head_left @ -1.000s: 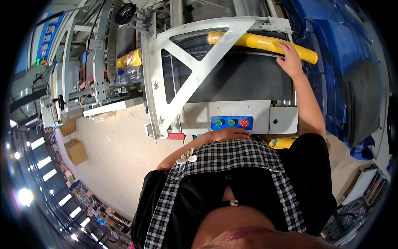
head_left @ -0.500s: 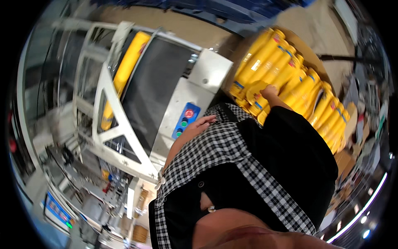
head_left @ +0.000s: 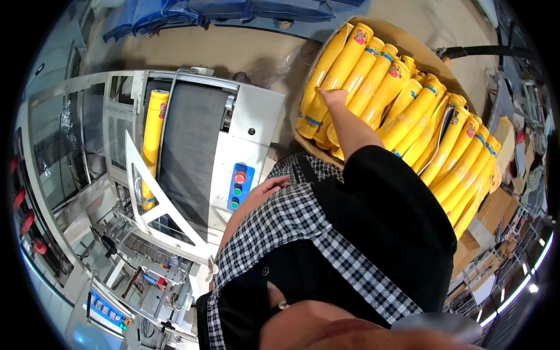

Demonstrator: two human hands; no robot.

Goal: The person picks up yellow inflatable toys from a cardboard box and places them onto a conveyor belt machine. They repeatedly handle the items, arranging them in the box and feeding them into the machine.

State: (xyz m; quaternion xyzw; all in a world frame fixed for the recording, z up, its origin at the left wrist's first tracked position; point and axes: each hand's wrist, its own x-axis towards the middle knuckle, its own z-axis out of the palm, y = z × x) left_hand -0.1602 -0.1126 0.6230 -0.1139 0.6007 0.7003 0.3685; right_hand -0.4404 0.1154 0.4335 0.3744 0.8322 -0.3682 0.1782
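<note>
My right hand (head_left: 334, 98) reaches over a cardboard box (head_left: 466, 88) and rests on the yellow rolls at its left end. Thumb and fingers look spread across one yellow roll (head_left: 340, 64); their tips are partly out of sight. Several similar yellow rolls (head_left: 420, 116), glossy with blue bands and small printed pictures, lie side by side at a slant in the box. At my waist, my left hand (head_left: 272, 186) lies against the checked apron, fingers stretched and holding nothing. It is close to a blue button panel (head_left: 240, 185) on the machine.
Left of me stands a white machine with a dark conveyor belt (head_left: 189, 140). One yellow roll (head_left: 153, 131) lies along its far side, behind a metal bar. A white triangular frame (head_left: 166, 210) juts out at the front. Blue wrapped bundles (head_left: 227, 13) lie at the back.
The view has turned and shifted. My right hand has moved up and left across the rolls toward the box's left end. My left hand stays at my waist.
</note>
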